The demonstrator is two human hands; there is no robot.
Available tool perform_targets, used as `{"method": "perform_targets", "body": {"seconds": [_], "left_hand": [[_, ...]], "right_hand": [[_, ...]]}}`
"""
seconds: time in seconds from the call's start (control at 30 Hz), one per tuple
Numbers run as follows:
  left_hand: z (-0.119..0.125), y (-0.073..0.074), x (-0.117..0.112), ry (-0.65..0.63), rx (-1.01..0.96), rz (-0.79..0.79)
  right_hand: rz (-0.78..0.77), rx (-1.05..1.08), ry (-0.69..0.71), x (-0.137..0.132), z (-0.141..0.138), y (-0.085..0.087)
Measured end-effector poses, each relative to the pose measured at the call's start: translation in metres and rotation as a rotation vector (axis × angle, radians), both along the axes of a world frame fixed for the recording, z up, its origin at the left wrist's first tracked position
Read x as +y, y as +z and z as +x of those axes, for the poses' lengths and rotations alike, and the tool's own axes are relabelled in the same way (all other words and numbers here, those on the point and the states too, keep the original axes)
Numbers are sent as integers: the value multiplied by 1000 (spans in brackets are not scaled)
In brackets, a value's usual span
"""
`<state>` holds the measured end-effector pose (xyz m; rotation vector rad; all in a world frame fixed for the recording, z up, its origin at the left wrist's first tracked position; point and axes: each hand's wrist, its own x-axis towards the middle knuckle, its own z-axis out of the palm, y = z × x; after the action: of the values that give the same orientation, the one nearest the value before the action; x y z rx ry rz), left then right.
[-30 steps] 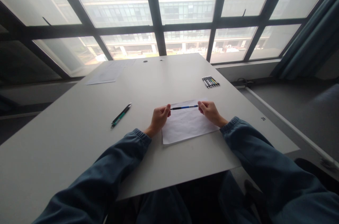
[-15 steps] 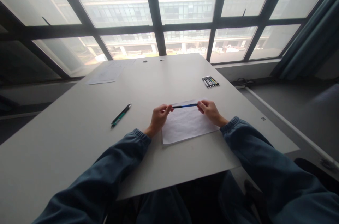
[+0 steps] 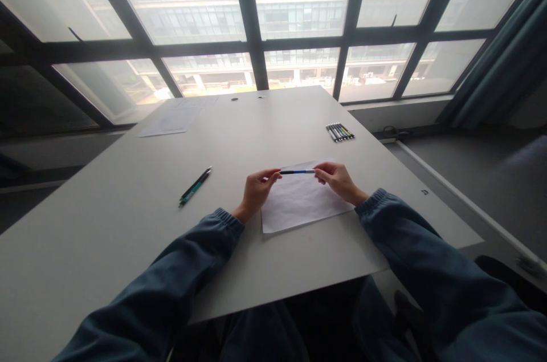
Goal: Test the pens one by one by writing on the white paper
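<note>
A blue and black pen (image 3: 298, 171) with a pale section at its right end is held level between my two hands. My left hand (image 3: 257, 188) pinches its black left end. At the other end, the fingertips of my right hand (image 3: 336, 178) are closed on the pale part. Beneath the pen lies a white sheet of paper (image 3: 301, 205), slightly creased, with both hands over its far part. My fingers hide the very tips of the pen.
Two pens (image 3: 195, 186), one dark and one green, lie side by side on the white table (image 3: 239, 271) to the left. A row of several pens (image 3: 340, 132) lies at the back right. More paper (image 3: 168, 120) is at the far left. Large windows stand beyond.
My right hand has shifted slightly left along the pen and the pen looks turned about its length, its right part now pale instead of dark. My left hand has barely moved.
</note>
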<state>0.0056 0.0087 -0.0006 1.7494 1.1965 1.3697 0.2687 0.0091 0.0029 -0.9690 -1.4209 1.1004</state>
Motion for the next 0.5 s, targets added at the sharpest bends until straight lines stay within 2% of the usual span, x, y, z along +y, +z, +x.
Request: {"method": "perform_targets", "body": {"seconds": [0.5], "left_hand": [[0, 0, 0, 56, 136, 145]], "right_hand": [[-27, -19, -22, -3, 0, 2]]}}
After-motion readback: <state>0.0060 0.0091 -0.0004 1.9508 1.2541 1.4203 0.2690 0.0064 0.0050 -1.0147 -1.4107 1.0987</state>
